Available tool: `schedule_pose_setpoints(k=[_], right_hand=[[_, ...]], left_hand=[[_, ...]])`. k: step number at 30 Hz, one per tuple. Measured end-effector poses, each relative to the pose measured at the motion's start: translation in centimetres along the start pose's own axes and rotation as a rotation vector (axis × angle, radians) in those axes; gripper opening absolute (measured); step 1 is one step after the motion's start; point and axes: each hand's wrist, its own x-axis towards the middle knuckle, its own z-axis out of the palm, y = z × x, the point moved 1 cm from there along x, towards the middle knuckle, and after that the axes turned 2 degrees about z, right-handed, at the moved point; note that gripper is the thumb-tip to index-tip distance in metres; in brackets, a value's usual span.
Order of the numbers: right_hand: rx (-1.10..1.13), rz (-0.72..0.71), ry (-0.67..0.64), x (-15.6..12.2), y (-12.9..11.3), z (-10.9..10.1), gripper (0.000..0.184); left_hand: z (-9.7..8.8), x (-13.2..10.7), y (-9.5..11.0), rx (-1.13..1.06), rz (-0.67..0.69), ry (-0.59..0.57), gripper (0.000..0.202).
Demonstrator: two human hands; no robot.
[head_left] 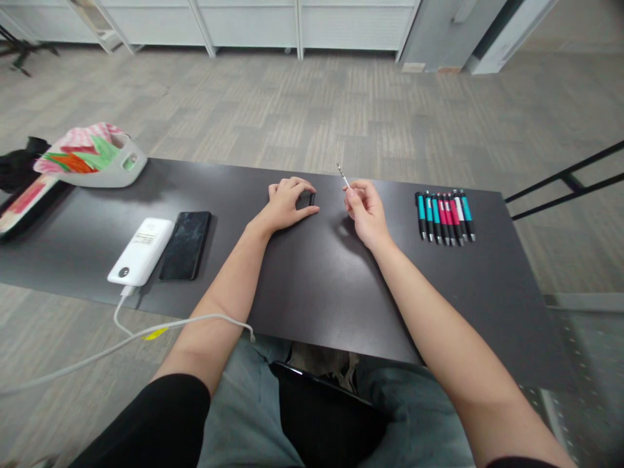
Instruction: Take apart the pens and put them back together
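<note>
My left hand [287, 205] rests on the dark table [316, 286], fingers curled, with a small black pen part [312, 199] pinched between thumb and forefinger. My right hand [364, 209] is just to its right, fingers closed on a thin pen refill [342, 174] whose tip points up and to the left. A row of several teal, red and white pens [444, 217] lies side by side on the table to the right of my right hand.
A white power bank [141, 251] with a white cable [146, 333] and a black phone [186, 244] lie at the left. A grey headset with coloured cloth [95, 158] sits at the far left edge. A black metal frame [570, 182] stands to the right.
</note>
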Motion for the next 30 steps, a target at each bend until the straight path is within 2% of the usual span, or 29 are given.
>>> schedule_pose_setpoints(k=[12,17,21,23,27,30], right_hand=[[-0.013,0.030,-0.012,-0.2,-0.6,0.1,0.068],[-0.050,0.045,-0.005,-0.3,-0.9,0.2,0.069],[-0.068,0.049,-0.005,-0.3,-1.0,0.3,0.071],[-0.091,0.047,-0.010,-0.4,-0.9,0.4,0.071],[-0.149,0.020,-0.031,-0.6,-0.5,0.2,0.068],[-0.170,0.011,-0.051,-0.7,-0.4,0.1,0.065]], left_hand=[[0.7,0.1,-0.6,-0.041,0.010,0.059,0.037],[0.7,0.0,-1.0,-0.075,0.039,0.101,0.045],[0.4,0.0,-0.4,-0.103,0.032,0.140,0.057],[0.4,0.2,0.2,-0.205,0.037,0.196,0.056],[1.0,1.1,1.0,-0.557,0.094,0.306,0.043],[1.7,1.6,1.3,-0.725,0.117,0.347,0.048]])
